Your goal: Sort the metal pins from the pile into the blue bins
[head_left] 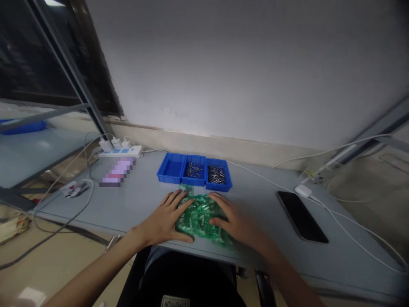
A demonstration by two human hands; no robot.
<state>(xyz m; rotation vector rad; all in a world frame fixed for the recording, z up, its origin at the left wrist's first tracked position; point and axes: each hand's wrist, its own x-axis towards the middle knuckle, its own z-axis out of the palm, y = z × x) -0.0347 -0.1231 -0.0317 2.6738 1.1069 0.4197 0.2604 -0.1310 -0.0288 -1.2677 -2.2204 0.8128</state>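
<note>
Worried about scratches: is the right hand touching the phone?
Apart: the head view shows a stretch of tabletop between the right hand and the phone.

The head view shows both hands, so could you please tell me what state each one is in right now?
Left hand: open, fingers spread, at the left side of the green plastic.
Right hand: open, at its right side.

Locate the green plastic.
The green plastic is low-centre in the head view, between and partly under the left hand and right hand, in front of the blue trays.
</note>
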